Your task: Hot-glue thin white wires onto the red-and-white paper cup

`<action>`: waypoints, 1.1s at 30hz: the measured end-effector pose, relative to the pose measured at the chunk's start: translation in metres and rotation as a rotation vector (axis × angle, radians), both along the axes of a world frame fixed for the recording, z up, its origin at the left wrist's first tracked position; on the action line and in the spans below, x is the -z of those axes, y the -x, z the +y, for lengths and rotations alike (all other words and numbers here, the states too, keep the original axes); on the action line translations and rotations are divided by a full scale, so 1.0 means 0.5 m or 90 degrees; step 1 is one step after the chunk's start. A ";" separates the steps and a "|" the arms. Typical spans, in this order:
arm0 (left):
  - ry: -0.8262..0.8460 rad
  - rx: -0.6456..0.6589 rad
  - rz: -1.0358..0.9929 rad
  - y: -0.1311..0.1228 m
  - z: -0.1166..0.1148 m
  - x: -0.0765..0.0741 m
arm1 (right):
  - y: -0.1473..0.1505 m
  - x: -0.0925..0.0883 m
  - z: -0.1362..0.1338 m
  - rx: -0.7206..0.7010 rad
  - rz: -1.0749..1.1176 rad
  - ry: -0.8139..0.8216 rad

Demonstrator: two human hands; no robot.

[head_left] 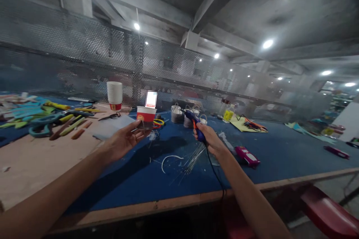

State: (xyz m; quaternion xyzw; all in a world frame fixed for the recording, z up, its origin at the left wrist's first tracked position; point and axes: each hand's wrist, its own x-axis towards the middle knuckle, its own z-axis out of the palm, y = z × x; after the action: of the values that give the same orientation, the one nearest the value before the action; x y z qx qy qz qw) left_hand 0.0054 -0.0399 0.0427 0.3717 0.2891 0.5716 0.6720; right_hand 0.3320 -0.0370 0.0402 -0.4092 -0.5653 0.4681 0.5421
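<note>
A red and white paper cup (146, 114) sits in my left hand (127, 140), gripped at its lower side by the thumb and fingers. The cup's lower part looks darker, and I cannot make out why. My right hand (209, 136) is wrapped around a dark blue hot glue gun (199, 131) with an orange trigger, its nozzle pointing up and left. A black cord (213, 166) hangs from the gun over the table's front edge. Beyond the gun stand several small pale buckets (177, 115) with thin handles. Thin wires (195, 160) and a curved white strip (165, 162) lie below my hands.
At the left, a stack of paper cups (114, 91) stands behind teal scissors (42, 125) and coloured sticks. A purple case (247, 156) lies right of my right hand. A bottle with a yellow label (228, 114) stands farther back. Red stools (331, 211) are below the edge.
</note>
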 end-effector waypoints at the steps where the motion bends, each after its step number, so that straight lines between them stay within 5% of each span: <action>1: 0.001 0.004 0.006 0.000 -0.001 0.000 | 0.017 -0.006 -0.004 -0.016 0.031 -0.004; 7: -0.027 0.032 0.007 0.005 0.014 0.023 | 0.108 -0.016 -0.019 -0.134 -0.039 -0.013; 11: -0.029 0.032 0.009 0.008 0.027 0.037 | 0.139 0.003 -0.027 -0.093 -0.033 -0.018; 22: -0.006 0.082 0.019 -0.003 0.023 0.043 | 0.144 0.022 -0.053 -0.154 0.068 0.008; 33: -0.078 0.153 0.089 0.007 0.026 0.061 | 0.145 0.058 -0.062 -0.045 -0.169 -0.135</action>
State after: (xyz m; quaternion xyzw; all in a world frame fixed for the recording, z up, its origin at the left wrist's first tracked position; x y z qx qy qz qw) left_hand 0.0017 -0.0269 0.0120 0.4830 0.2532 0.4764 0.6897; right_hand 0.2598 -0.0678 0.0113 -0.3877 -0.6921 0.3662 0.4863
